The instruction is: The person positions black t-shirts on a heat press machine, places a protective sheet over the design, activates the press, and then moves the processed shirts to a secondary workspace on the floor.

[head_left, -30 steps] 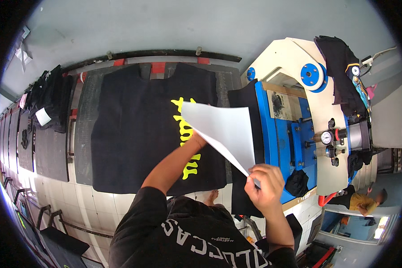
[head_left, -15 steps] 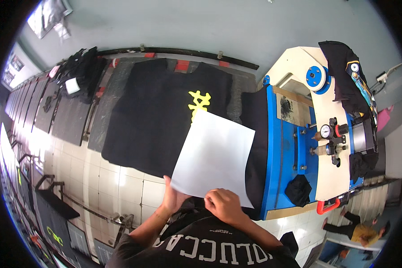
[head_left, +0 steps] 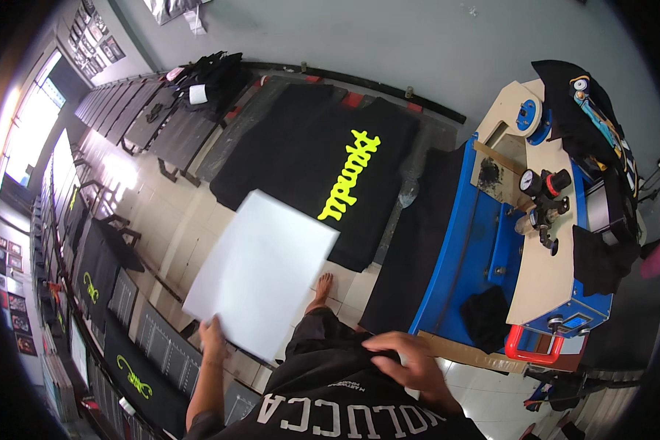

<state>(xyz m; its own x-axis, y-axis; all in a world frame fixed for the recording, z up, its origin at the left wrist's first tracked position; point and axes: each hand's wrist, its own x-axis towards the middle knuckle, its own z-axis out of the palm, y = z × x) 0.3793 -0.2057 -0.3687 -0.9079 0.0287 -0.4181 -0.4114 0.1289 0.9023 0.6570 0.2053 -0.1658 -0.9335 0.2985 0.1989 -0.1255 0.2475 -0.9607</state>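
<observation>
A large white sheet of paper (head_left: 260,275) is pinched at its lower left edge by my left hand (head_left: 213,341), thumb on top and fingers mostly hidden underneath. It hangs tilted in front of the work board. My right hand (head_left: 411,359) is by my waist with nothing in it, its fingers loosely bent and apart. Beyond the sheet a black garment piece (head_left: 279,139) lies flat on the board, with bright yellow lettering (head_left: 352,172) running down its right part. The paper's corner comes close to the lower end of that lettering.
At the right stands a blue and cream press machine (head_left: 447,242) with a red handle (head_left: 532,346), a gauge and black cloth (head_left: 485,315) in it. More boards (head_left: 187,136) line the far left, one with piled dark cloth (head_left: 213,77). Yellow-printed black pieces (head_left: 136,374) lie lower left.
The sheet has moved left and off the garment, uncovering the whole yellow lettering. My right hand has left the sheet's edge; my left keeps hold. My view has turned left.
</observation>
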